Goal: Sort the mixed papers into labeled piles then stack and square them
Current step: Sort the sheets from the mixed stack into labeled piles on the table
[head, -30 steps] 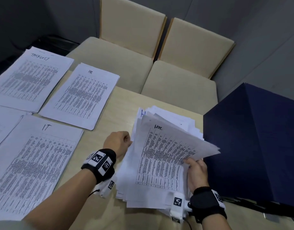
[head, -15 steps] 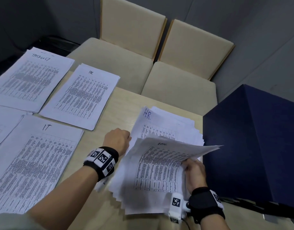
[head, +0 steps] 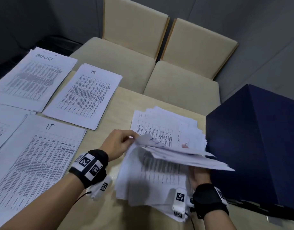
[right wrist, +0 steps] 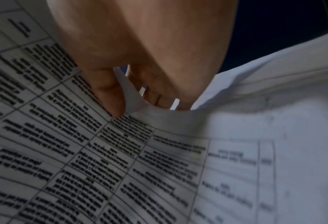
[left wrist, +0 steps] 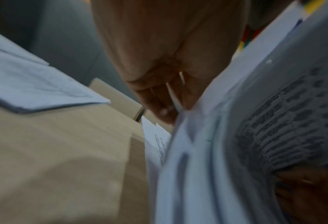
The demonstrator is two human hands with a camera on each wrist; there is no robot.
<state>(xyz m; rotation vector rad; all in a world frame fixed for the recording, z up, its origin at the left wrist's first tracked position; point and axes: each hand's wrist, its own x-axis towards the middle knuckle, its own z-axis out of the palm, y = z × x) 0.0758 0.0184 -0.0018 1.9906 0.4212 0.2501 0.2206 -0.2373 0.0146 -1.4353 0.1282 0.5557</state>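
A loose, fanned stack of mixed papers (head: 152, 181) lies on the wooden table (head: 119, 110) in front of me. My left hand (head: 121, 143) pinches the left edge of the lifted upper sheets (head: 179, 153); the pinch also shows in the left wrist view (left wrist: 165, 106). My right hand (head: 199, 176) grips the right side of those sheets from below, thumb on the printed page (right wrist: 109, 91). Under them a sheet marked HR (head: 159, 128) shows. Sorted piles lie to the left: HR pile (head: 86, 95), IT pile (head: 35, 161), TASKLIST pile (head: 33, 77).
A dark blue box (head: 259, 146) stands close against the right side of the stack. Two beige chairs (head: 181, 67) sit behind the table's far edge. Another paper pile (head: 1, 128) is cut off at the left edge. Bare table lies between the piles and the stack.
The upper sheets, first tilted up toward me showing an HR page, have been folded down flat and lifted as a bundle. My left hand moved right onto their edge.
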